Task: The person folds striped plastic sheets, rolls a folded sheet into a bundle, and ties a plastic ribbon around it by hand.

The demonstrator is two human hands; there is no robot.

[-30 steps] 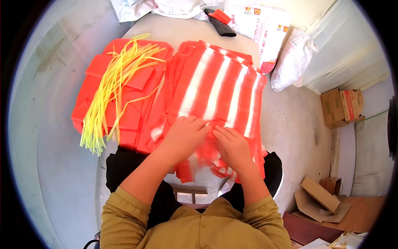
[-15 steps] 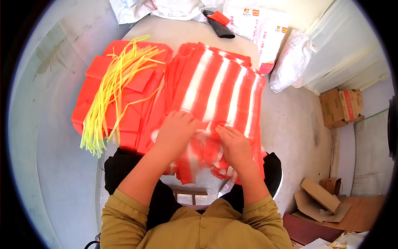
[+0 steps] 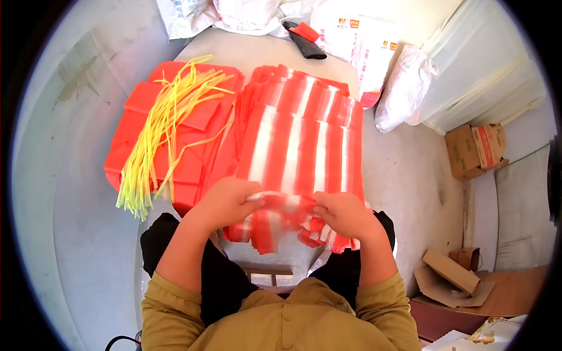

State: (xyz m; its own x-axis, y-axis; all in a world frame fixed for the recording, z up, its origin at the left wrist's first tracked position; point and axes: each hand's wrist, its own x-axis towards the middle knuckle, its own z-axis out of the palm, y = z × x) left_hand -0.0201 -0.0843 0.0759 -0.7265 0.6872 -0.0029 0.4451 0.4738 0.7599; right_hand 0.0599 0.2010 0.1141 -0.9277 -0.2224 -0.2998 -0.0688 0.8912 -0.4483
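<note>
A stack of thin red-and-white striped sheets [image 3: 293, 143], plastic-looking, lies in front of me and hangs over the near edge of the table. My left hand [image 3: 231, 202] is closed on the near edge of the top striped sheet, its thumb pointing inward. On the other side my right hand [image 3: 345, 212] pinches the same edge, so a short rolled band stretches between both hands. Below them, ragged ends of the sheets [image 3: 266, 234] droop toward my lap. To the left is a pile of folded red sheets [image 3: 137, 131], with a bundle of yellow strips [image 3: 161, 134] on top.
White printed sacks [image 3: 249, 14] line the back of the table [image 3: 219, 44], near a dark roll with a red piece [image 3: 305, 45]. Another white sack [image 3: 404, 90] leans at the right. Cardboard boxes [image 3: 465, 152] stand farther right, and an opened carton [image 3: 448, 281] lies lower right.
Both hands have moved slightly apart and toward me, drawing the top sheet's near edge along. The sheet now lies flatter, with a crosswise step showing near its far end.
</note>
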